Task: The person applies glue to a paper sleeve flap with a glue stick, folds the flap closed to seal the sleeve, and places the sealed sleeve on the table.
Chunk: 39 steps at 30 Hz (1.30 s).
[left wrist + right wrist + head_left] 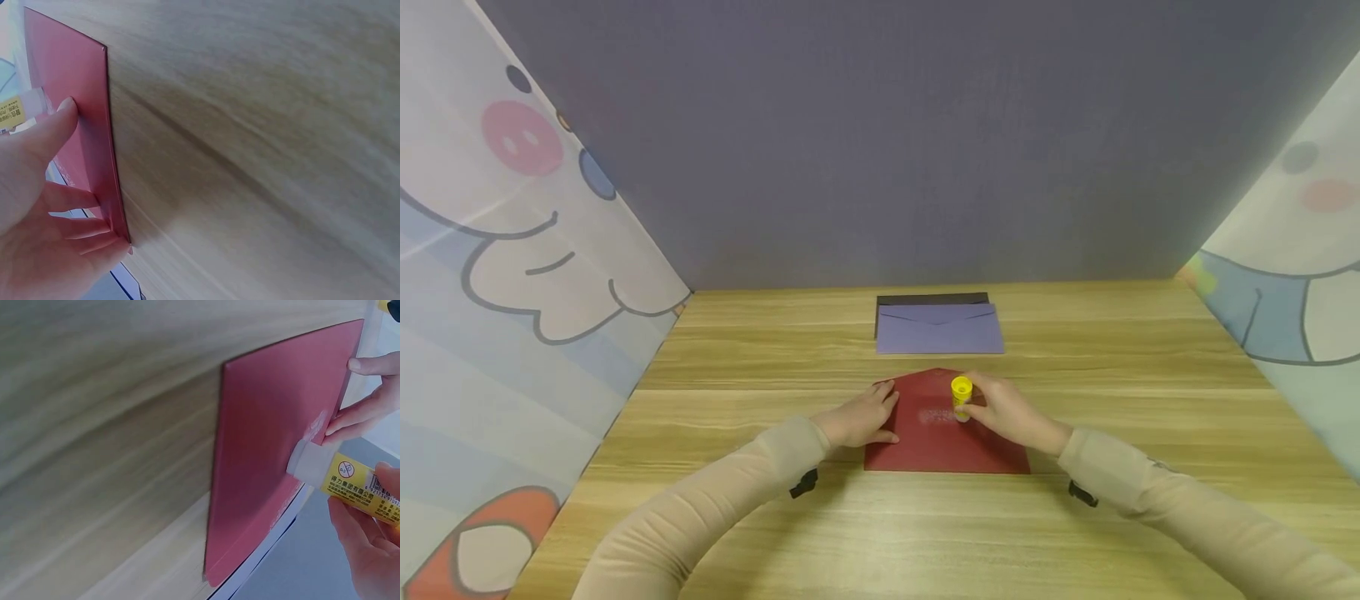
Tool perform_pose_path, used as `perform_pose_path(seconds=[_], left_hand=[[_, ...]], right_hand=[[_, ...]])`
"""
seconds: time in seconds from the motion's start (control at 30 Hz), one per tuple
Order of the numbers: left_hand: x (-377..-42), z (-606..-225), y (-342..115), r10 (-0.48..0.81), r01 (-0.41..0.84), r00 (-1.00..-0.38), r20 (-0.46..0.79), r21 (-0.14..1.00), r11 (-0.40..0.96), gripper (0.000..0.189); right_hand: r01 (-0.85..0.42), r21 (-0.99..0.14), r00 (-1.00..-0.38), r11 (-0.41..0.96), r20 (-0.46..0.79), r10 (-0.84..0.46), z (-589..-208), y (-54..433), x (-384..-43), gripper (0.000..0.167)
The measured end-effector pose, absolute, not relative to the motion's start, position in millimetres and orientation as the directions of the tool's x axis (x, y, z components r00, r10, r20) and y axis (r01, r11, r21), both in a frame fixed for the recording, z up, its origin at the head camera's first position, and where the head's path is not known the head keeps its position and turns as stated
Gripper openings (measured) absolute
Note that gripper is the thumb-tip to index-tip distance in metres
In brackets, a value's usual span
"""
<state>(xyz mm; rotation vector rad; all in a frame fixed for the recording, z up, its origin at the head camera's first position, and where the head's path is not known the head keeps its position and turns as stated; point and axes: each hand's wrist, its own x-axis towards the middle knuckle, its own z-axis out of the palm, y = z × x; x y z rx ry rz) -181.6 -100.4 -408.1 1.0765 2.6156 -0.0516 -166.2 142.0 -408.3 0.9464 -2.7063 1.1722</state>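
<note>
A dark red envelope (940, 450) lies on the table with its pointed flap edge facing away. My left hand (859, 417) rests on its left part, fingers spread and fairly straight, as the left wrist view also shows. In my right hand (1011, 414), thumb and fingers grip a yellow glue stick (962, 400) with printed labels. Its white end (310, 461) meets the envelope's surface in the right wrist view. A whitish smear (936, 416) marks the paper just left of the stick.
Beyond the red envelope lies a purple envelope (938, 335), partly over a black one (932, 298). The wooden table (760, 358) ends at a grey panel (925, 167) behind, with cartoon-printed walls (550, 250) on both sides.
</note>
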Motion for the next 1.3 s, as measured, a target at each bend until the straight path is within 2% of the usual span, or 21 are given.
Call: perform_pose_path(seconds=[0.13, 0.37, 0.67, 1.3], left_hand=[[-180.4, -407.3, -101.3, 0.677, 0.687, -0.673, -0.3, 0.088, 0.722, 0.07], [-180.8, -408.8, -101.8, 0.677, 0.686, -0.677, -0.289, 0.084, 0.722, 0.07], [-181.5, -409.8, -99.9, 0.663, 0.673, -0.688, -0.295, 0.082, 0.735, 0.071], [-182.7, -412.9, -99.7, 0.669, 0.683, -0.679, -0.302, 0.074, 0.727, 0.071]], right_hand=[[-0.562, -0.638, -0.807, 0.527, 0.283, -0.517, -406.9, 136.3, -166.5, 0.025], [-0.541, -0.61, -0.824, 0.578, 0.246, -0.511, -405.1, 116.3, -170.1, 0.03], [-0.538, -0.623, -0.812, 0.568, 0.2, -0.549, -403.6, 96.0, -175.5, 0.03], [-0.502, -0.651, -0.83, 0.57, 0.175, -0.53, -403.4, 112.0, -171.3, 0.029]])
